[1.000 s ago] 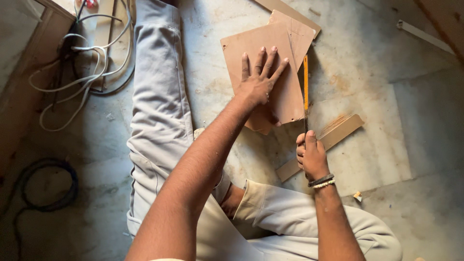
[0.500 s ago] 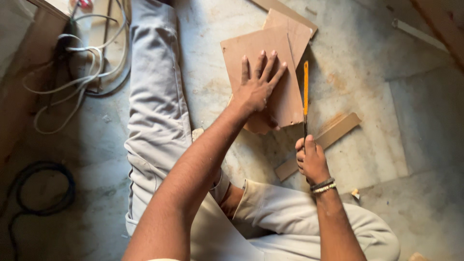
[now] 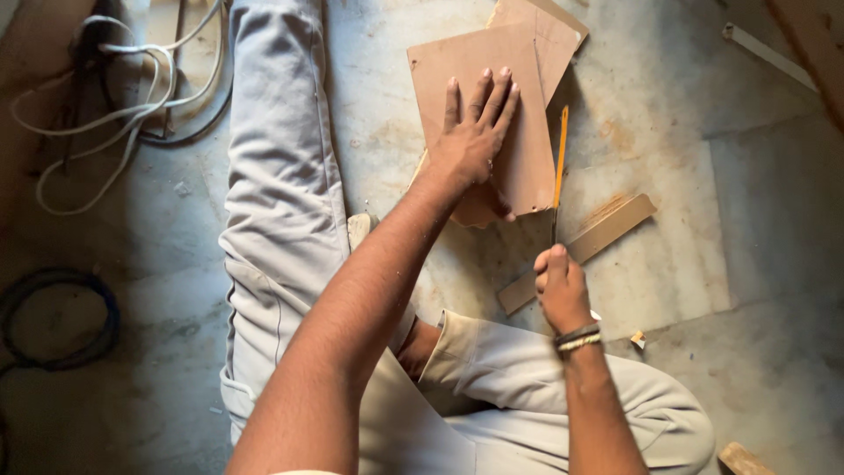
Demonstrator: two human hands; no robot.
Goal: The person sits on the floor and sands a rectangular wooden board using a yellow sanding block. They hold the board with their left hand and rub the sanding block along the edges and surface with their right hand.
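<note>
Brown flat fibreboard sheet [image 3: 479, 79] lies pinned under the spread-fingered left hand [image 3: 470, 141], while the fisted right hand [image 3: 561, 286] grips a yellow-bladed handsaw [image 3: 559, 158] at its right edge, offcut strip [image 3: 580, 251] already lying beside.

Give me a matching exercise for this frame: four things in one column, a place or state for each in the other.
1. left hand
2. right hand
3. white cable
4. wood strip

a. coiled at upper left
b. flat on the board
c. gripping the saw
d. lying on the floor right of the saw

Pairs: 1-b, 2-c, 3-a, 4-d
</note>
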